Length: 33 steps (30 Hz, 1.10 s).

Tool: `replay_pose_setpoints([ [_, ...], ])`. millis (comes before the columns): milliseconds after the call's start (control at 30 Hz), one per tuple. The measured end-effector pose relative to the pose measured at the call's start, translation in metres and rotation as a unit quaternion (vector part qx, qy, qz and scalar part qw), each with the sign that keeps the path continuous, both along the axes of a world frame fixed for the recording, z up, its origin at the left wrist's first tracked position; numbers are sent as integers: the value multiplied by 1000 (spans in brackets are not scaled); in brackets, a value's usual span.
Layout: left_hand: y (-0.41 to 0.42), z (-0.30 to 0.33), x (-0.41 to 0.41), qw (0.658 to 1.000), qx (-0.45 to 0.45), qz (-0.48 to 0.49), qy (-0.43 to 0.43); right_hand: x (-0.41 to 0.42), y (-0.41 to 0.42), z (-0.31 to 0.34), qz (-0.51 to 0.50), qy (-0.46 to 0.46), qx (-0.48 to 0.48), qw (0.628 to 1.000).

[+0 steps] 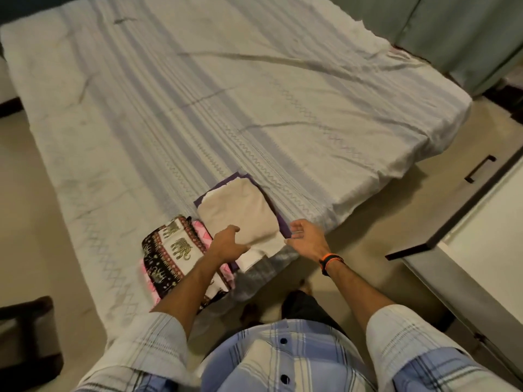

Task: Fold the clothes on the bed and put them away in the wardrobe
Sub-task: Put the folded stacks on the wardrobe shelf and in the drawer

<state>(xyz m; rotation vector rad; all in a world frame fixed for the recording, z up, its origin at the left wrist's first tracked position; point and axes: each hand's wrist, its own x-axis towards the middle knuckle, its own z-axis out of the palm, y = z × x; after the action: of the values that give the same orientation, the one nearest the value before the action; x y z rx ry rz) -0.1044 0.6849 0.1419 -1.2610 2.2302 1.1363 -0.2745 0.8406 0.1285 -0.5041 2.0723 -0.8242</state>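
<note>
Inspector: Where do the clothes sit?

Assessor: The cream stack lies folded at the bed edge, beside the elephant-print pile.

Inspector: Grip?

Assessor: Left hand and right hand flank it, fingers relaxed, holding nothing; likely positioned to lift it.

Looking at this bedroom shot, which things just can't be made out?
- Purple garment, head view: the cream folded cloth covers all but its edges.
- Pink cloth: mostly hidden under the elephant-print cloth and left forearm.
- Left hand fingertips: blurred, so contact with the cream cloth is unclear.
- Wardrobe door: cut off by the right edge; its inside is unseen.
</note>
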Motion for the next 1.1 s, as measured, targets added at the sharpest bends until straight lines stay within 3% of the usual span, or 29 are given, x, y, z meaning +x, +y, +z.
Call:
replay_pose_setpoints([
  [300, -28, -16, 12, 994, 29, 102, -19, -19, -64, -11, 99, -3, 39, 994],
  [667, -48, -38, 1, 962, 76, 258, -43, -66, -134, -44, 198, -30, 102, 974],
  [933, -67, -78, -8, 928, 115, 351, -37, -79, -160, -81, 173, -37, 160, 971],
  [1100, -83, -113, -13, 902, 88, 423, -16, -83, -180, -113, 152, -21, 157, 976],
])
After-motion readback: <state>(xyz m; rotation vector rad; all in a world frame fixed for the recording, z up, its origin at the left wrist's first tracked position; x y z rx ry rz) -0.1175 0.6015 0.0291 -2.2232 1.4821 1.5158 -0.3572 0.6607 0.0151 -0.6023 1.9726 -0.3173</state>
